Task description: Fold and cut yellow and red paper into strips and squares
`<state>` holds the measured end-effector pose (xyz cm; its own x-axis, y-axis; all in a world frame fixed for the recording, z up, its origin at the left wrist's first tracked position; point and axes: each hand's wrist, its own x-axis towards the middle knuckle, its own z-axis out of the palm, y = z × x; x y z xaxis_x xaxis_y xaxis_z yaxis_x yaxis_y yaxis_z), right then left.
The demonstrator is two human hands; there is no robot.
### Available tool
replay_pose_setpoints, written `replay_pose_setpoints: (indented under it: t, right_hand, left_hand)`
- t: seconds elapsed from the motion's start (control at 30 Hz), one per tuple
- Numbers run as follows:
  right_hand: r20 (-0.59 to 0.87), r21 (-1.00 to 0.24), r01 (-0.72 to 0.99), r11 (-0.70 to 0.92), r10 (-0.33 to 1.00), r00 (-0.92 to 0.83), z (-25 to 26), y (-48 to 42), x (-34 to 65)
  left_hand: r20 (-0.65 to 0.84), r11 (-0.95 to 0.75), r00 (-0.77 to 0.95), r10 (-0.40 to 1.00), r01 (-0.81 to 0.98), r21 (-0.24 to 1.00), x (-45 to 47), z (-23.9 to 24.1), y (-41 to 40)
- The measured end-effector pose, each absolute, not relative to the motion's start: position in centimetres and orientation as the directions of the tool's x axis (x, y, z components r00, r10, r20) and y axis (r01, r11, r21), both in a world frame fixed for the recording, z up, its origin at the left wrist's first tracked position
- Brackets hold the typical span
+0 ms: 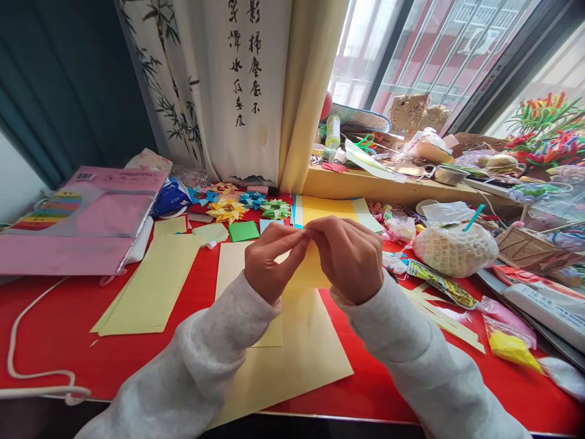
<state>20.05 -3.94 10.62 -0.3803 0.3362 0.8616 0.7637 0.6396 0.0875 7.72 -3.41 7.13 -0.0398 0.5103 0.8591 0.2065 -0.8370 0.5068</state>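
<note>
My left hand [274, 261] and my right hand [350, 256] meet above the middle of the table, thumbs and fingers pinched together. Between them a piece of yellow paper [307, 271] hangs down, its top edge at my fingertips. How it is folded there is hidden by my fingers. Below lie pale yellow sheets [297, 353], one overlapping another. Left of them is a stack of pale yellow paper strips [153, 286]. Behind my hands are a green paper square [244, 231] and several folded paper stars, among them a yellow star [226, 211] and a green one [275, 209].
A pink paper pack [123, 219] lies at the left, with a white cord [16, 332] near the front edge. At the right are a netted white fruit with a straw [457, 247], paper offcuts [450, 320] and a yellow bag [512, 350]. Clutter fills the window sill [365, 189].
</note>
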Motion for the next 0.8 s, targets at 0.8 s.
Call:
replay_pose_setpoints:
  t: [0.8]
  right_hand:
    - [0.94, 0.084, 0.805, 0.587, 0.222, -0.26, 10.79, -3.37, 20.65]
  left_hand:
    - [0.889, -0.869, 0.06, 0.454, 0.249, 0.427, 8.14, 6.62, -3.21]
